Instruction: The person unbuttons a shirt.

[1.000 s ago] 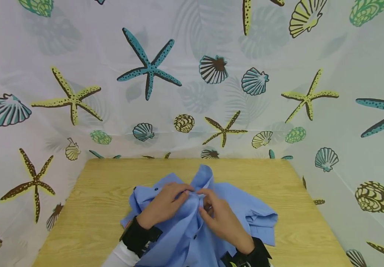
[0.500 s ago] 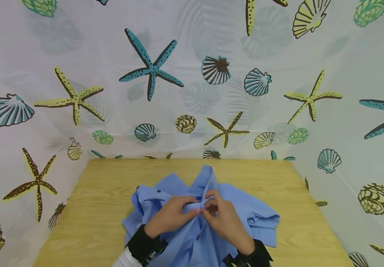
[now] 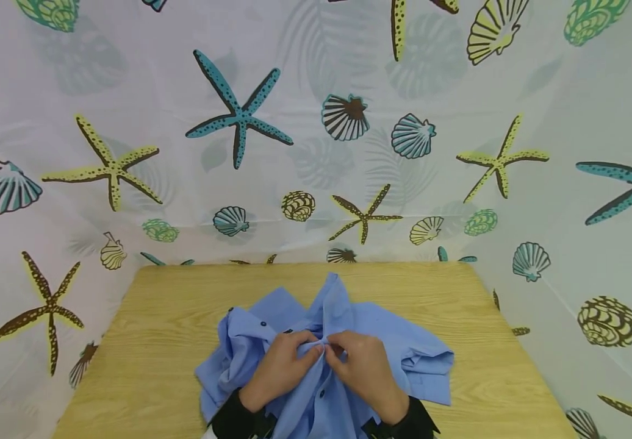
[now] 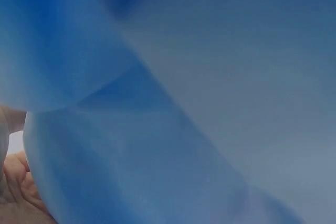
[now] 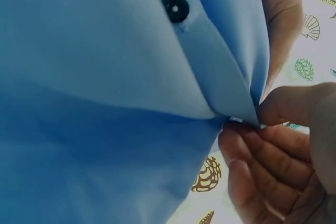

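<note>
A light blue button-up shirt (image 3: pixel 420 347) lies bunched on the table, its collar standing up toward the back. My left hand (image 3: pixel 282 369) pinches the front edge between thumb and fingers, just below the collar. Fingertip to fingertip with it, my right hand (image 3: pixel 364 369) pinches the same spot from the other side. In the right wrist view, the cloth edge runs between my right thumb and curled fingers, and a dark button (image 5: pixel 176 8) shows on the strip above. Another button (image 3: pixel 321 394) sits below both hands. Blue cloth fills most of the left wrist view.
The wooden table (image 3: pixel 151 341) shows bare wood on both sides of the shirt. A white curtain (image 3: pixel 294 177) printed with starfish and shells hangs behind it and along both sides. Dark bands (image 3: pixel 239 417) wrap both wrists.
My hands shift from spread fingers on the cloth to a close pinch, a little lower on the front edge. Another dark button has come into view beside the left fingers.
</note>
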